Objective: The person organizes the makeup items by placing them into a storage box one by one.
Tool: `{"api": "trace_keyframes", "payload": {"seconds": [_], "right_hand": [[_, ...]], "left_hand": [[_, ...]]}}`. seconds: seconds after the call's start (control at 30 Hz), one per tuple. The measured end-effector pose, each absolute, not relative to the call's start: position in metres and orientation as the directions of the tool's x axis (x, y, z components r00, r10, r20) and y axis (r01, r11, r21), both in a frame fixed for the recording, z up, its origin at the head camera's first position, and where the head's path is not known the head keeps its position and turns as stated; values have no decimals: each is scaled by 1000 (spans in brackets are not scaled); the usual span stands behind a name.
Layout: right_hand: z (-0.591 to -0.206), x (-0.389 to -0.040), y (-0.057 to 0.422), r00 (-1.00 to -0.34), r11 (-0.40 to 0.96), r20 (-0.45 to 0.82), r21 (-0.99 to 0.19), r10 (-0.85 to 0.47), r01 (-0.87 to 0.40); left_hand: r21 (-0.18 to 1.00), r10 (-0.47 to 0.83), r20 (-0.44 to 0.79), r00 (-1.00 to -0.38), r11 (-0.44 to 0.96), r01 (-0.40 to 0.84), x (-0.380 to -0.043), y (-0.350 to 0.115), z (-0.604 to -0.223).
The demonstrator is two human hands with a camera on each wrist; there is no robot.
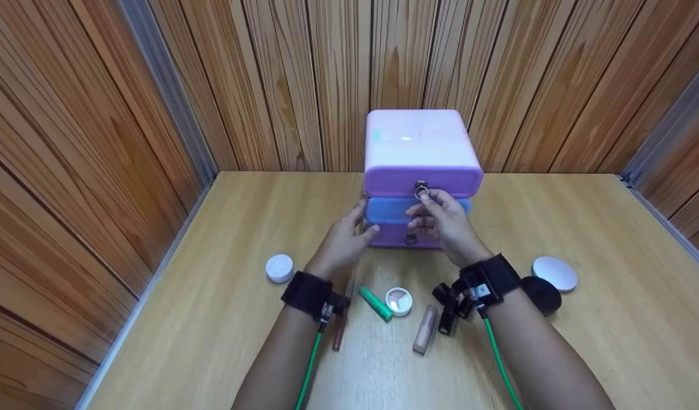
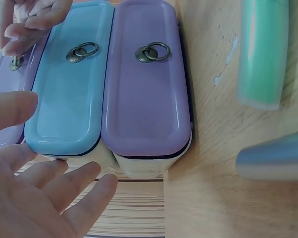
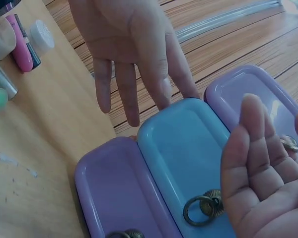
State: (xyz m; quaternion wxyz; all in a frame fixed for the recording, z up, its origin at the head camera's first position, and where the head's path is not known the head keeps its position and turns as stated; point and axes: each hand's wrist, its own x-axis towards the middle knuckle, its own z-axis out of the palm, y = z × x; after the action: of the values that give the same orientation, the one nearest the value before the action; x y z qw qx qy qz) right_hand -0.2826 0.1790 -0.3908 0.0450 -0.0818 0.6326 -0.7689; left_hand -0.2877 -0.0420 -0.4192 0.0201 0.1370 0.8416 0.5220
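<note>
A small three-drawer box (image 1: 418, 136) with a pale pink top stands near the back of the table. Its top drawer front (image 1: 383, 181) is purple, the middle drawer front (image 2: 72, 109) blue and the bottom drawer front (image 2: 144, 109) purple. Each front bears a metal ring pull. My right hand (image 1: 455, 228) pinches the top drawer's ring pull (image 1: 421, 191) between thumb and fingertips. At the box's left side, my left hand (image 1: 344, 242) is held with fingers spread and fairly straight, against or very near the middle drawer; contact is hard to tell.
Before the box lie a green tube (image 1: 375, 303), a round compact (image 1: 399, 301), a slim reddish tube (image 1: 338, 333), a pinkish tube (image 1: 425, 330) and black tubes (image 1: 447, 322). A white jar (image 1: 279, 269) sits left; white (image 1: 554, 273) and black (image 1: 546, 296) discs lie right. Wood-panel walls (image 1: 338, 85) surround.
</note>
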Motion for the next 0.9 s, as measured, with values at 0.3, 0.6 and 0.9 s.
{"api": "trace_keyframes", "payload": {"seconds": [0.3, 0.6, 0.9], "right_hand": [[-395, -274, 179, -964, -348, 73, -937, -254, 21], [-401, -247, 185, -925, -257, 68, -966, -373, 32], [-406, -221, 193, -892, -148, 107, -988, -439, -46]], "left_hand": [[883, 262, 91, -961, 424, 199, -287, -42, -419], [878, 252, 125, -960, 423, 225, -291, -45, -419], [875, 290, 182, -940, 388, 289, -292, -47, -421]]}}
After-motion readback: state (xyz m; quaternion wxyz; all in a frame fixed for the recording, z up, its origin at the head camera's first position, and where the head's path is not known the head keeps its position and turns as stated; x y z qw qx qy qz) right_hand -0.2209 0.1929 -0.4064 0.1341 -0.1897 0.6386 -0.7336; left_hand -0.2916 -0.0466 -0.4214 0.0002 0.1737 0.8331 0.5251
